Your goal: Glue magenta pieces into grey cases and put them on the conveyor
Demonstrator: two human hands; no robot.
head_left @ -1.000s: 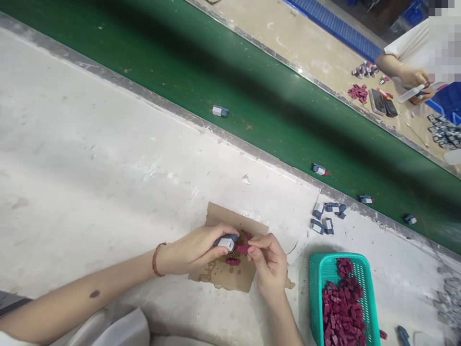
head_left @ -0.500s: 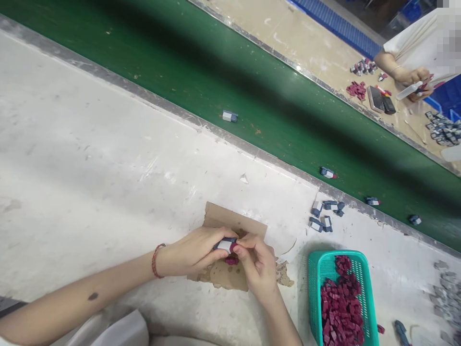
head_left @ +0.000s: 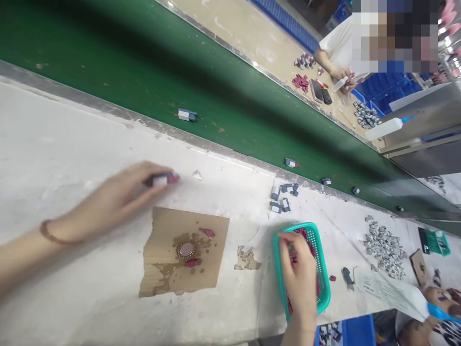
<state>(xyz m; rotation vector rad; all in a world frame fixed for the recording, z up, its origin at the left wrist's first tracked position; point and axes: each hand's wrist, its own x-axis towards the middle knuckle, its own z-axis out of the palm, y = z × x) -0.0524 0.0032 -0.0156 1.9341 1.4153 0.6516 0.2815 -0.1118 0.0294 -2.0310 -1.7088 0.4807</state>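
Observation:
My left hand (head_left: 124,197), blurred by motion, is closed around a small blue-grey and white plastic part (head_left: 160,180) with a maroon end, above the white table. My right hand (head_left: 300,264) is over the teal basket (head_left: 326,283). Its thumb and index finger curl together at the tips; whatever lies between them is hidden. Maroon plastic pieces (head_left: 301,232) fill the basket, partly covered by this hand. Between the hands lies a brown cardboard sheet (head_left: 154,250) with wet stains, a round puddle (head_left: 186,249) and two maroon pieces (head_left: 193,263).
Several blue-grey and white parts (head_left: 285,205) sit by the green conveyor belt (head_left: 230,129), which carries more parts (head_left: 187,115). A pile of grey pieces (head_left: 386,247) and a white bottle (head_left: 396,293) are at right. A co-worker's hand (head_left: 344,77) works across the belt.
My hands have parted. The left has carried the part with the maroon end up and left off the cardboard; the right has moved over to the basket. The view has shifted right.

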